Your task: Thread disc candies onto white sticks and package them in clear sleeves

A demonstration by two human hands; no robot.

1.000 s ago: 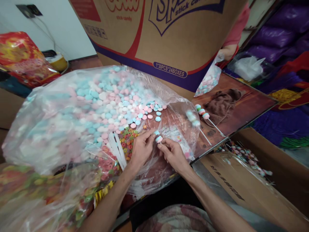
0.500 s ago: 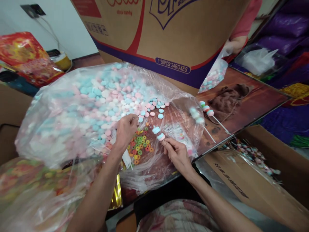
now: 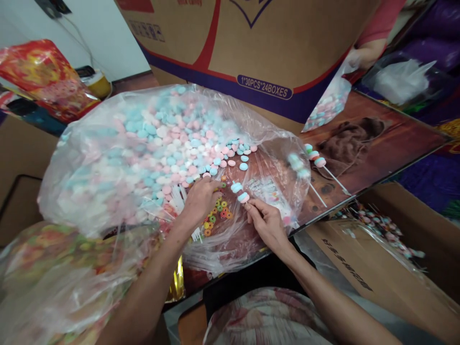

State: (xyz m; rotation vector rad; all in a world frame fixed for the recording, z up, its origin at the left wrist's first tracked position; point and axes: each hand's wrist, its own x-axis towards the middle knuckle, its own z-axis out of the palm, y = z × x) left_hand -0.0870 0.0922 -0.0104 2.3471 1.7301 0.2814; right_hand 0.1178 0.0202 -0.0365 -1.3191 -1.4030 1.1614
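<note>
The half-built candy stick (image 3: 240, 192) sat pinched between the fingertips of the right hand (image 3: 268, 223), its white stick running down into the closed grip and two round candies, one blue and one pink-and-blue, stacked at the free upper end. Held this way, tip pointing up and left, the bare end faced the supply, so a further piece could be pushed on from that side.

Just left of that grip, the left hand (image 3: 201, 199) lay knuckles-up on the loose pastel candies (image 3: 168, 143), fingers curled narrow at the edge of the heap; whether a piece was already caught under them could not be told. Directly beneath it lay small coloured ring candies (image 3: 215, 215) and a bundle of white sticks (image 3: 179, 201), all within a short reach.

These lay on the spread-open clear plastic bag (image 3: 89, 158), which kept the pieces together. To the right of the grip, two finished sticks (image 3: 316, 165) rested apart on the table (image 3: 377, 148). Beyond stood a large cardboard carton (image 3: 287, 48), with another person's hand (image 3: 359, 57) near it.
</note>
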